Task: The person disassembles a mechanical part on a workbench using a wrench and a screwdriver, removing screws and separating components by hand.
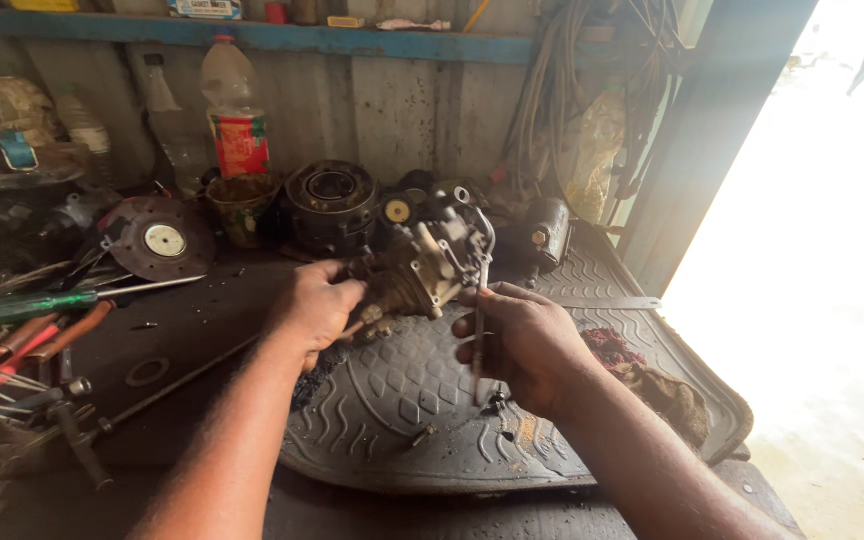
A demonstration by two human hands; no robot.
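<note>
**Carb in hand, tool going in**

L hand clamped on grimy metal carburettor, held above black rubber mat on worktop. R hand closed round thin metal screwdriver — tip at carb body. Unit looks mostly assembled — early stage, I'd judge.

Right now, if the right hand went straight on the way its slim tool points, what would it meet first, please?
The right hand holds a slim tool pointing up at the carburetor gripped by the left hand. The tip already seems to reach its bent linkage, so that comes first, though depth is unclear.
</note>
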